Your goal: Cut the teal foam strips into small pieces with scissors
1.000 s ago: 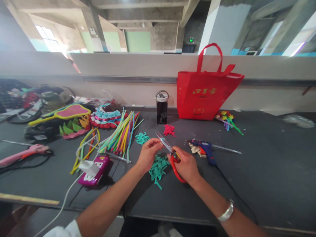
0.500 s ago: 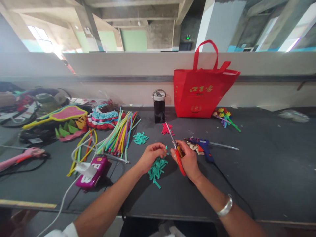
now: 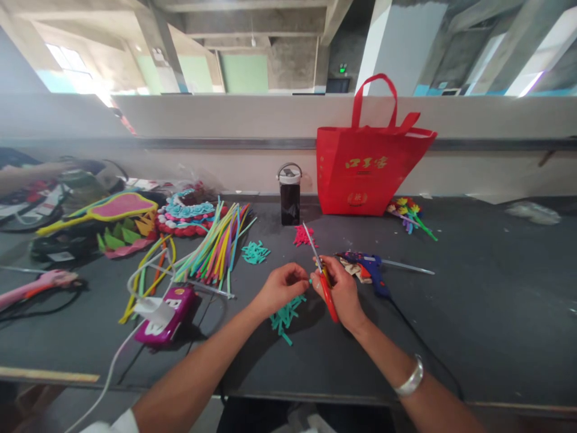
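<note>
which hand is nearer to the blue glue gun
Right. The right hand, holding scissors, is just left of the glue gun; the left hand is farther left, above the green pieces.

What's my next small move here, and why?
I'd probably pinch the small teal bit with your left hand: it shows between your hands, your right hand already grips the scissors, and their blades point away, toward the red pieces.
</note>
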A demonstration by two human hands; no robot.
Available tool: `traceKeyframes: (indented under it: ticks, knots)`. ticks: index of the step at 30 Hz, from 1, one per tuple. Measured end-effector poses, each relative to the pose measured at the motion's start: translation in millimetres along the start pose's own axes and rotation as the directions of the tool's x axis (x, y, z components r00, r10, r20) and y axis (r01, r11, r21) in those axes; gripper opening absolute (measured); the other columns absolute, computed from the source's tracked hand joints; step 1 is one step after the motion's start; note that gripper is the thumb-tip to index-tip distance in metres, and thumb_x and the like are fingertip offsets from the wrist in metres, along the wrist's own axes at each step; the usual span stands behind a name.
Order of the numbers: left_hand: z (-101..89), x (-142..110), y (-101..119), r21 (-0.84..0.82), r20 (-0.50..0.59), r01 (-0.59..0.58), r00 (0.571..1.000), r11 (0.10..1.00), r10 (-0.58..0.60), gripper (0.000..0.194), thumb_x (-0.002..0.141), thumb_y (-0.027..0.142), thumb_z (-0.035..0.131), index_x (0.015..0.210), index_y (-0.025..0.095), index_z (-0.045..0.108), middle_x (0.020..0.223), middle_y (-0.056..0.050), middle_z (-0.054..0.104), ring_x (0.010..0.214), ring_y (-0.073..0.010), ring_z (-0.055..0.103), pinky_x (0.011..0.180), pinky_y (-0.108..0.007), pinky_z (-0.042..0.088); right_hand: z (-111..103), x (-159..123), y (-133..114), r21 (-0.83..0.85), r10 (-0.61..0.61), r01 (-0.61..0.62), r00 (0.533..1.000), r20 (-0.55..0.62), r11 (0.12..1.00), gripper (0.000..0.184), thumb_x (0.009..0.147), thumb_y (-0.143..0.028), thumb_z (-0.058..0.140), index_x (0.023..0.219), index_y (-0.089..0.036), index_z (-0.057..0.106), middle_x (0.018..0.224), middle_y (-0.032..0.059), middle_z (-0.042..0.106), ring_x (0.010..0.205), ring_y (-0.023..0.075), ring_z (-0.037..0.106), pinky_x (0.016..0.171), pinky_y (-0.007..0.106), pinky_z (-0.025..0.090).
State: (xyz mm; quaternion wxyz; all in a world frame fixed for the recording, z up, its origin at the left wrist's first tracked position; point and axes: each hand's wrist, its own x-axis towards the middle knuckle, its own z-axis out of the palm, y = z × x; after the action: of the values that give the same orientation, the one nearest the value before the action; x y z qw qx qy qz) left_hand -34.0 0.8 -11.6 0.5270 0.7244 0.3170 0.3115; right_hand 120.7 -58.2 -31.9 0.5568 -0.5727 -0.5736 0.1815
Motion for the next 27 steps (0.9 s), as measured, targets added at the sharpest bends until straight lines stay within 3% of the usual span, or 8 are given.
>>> traceKeyframes:
  ticks: [3,7,19,22,25,27]
  knots:
    - [0.4,-2,4,0.216,-0.051,-0.122,0.989,0.969,0.136,0.009,0.071,0.023,0.064,0.075,0.016,0.061,0.069,0.000,0.060,0.064,-0.0117,0.052,0.061,-0.023,0.040,-1,1,-1,-0.013,0.008,-0.008,1.000,-0.028,1.000,0.033,0.080,-0.028,0.060,0.111,-0.020,0.056,0.088,0.0024,0.067,0.076,0.0153,0.063,0.074,0.028,0.050]
    - [3.5,-5,3,0.321,-0.045,-0.212,0.970,0.923,0.239,0.001,0.073,0.017,0.060,0.072,0.017,0.060,0.069,0.001,0.061,0.063,-0.0112,0.053,0.061,-0.022,0.041,0,1,-1,-0.014,0.001,-0.001,1.000,-0.018,1.000,0.033,0.080,-0.027,0.059,0.111,-0.019,0.056,0.090,0.0029,0.067,0.076,0.0153,0.063,0.075,0.029,0.051]
    - [9.1,-6,4,0.444,-0.080,-0.178,0.968,0.878,0.237,0.005,0.071,0.015,0.055,0.068,0.016,0.059,0.064,0.000,0.059,0.059,-0.0113,0.051,0.059,-0.023,0.037,2,0,-1,0.057,0.042,-0.042,0.999,0.003,0.997,0.034,0.078,-0.029,0.061,0.110,-0.018,0.056,0.083,0.0019,0.066,0.073,0.0154,0.064,0.073,0.028,0.051]
    - [8.1,-4,5,0.304,-0.169,-0.106,0.972,0.947,0.163,0.004,0.068,0.016,0.057,0.065,0.016,0.059,0.060,0.001,0.057,0.057,-0.0106,0.049,0.057,-0.023,0.036,1,0,-5,0.049,0.046,-0.046,0.999,0.007,0.998,0.033,0.080,-0.031,0.061,0.110,-0.018,0.056,0.084,0.0021,0.065,0.072,0.0150,0.062,0.070,0.027,0.050]
    - [2.8,-1,3,-0.097,-0.232,-0.016,0.973,0.995,-0.007,0.004,0.066,0.018,0.061,0.065,0.015,0.058,0.057,0.002,0.055,0.052,-0.0091,0.046,0.053,-0.022,0.036,0,-1,-10,0.032,0.046,-0.047,0.998,0.043,0.998,0.032,0.082,-0.034,0.060,0.110,-0.019,0.055,0.086,0.0020,0.064,0.073,0.0146,0.061,0.070,0.026,0.050]
    - [-1.9,0,2,-0.382,-0.207,-0.001,0.975,0.924,-0.084,0.006,0.067,0.019,0.063,0.068,0.015,0.059,0.057,0.002,0.056,0.051,-0.0084,0.046,0.054,-0.021,0.037,0,-3,-13,0.001,0.034,-0.034,0.997,0.075,0.999,0.032,0.082,-0.034,0.059,0.111,-0.019,0.054,0.086,0.0017,0.064,0.074,0.0145,0.061,0.071,0.026,0.049]
